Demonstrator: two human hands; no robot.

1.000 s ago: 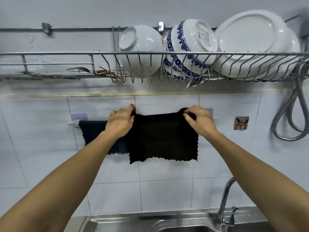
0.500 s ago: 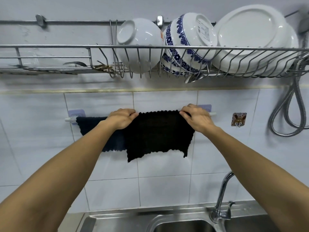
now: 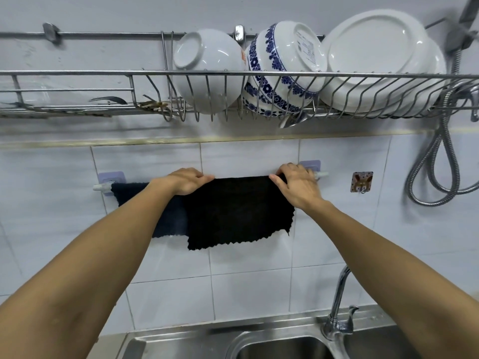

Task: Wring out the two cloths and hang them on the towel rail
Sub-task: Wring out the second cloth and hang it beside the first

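Observation:
A black cloth [image 3: 238,213] hangs folded over the white towel rail [image 3: 99,187] on the tiled wall. My left hand [image 3: 185,181] grips its top left corner at the rail. My right hand [image 3: 298,185] holds its top right corner, fingers over the rail. A dark blue cloth [image 3: 140,195] hangs on the rail's left part, partly behind my left forearm and overlapped by the black cloth. Most of the rail is hidden under the cloths.
A wire dish rack [image 3: 103,73] above holds a white bowl [image 3: 207,71], a blue-patterned bowl [image 3: 282,68] and white plates [image 3: 378,60]. A steel sink [image 3: 280,343] with a tap [image 3: 337,304] lies below. A shower hose [image 3: 438,161] and a small hook [image 3: 361,182] are on the right.
Both hands lowered the black cloth's top edge onto the rail and spread it flatter; its front now hangs straighter.

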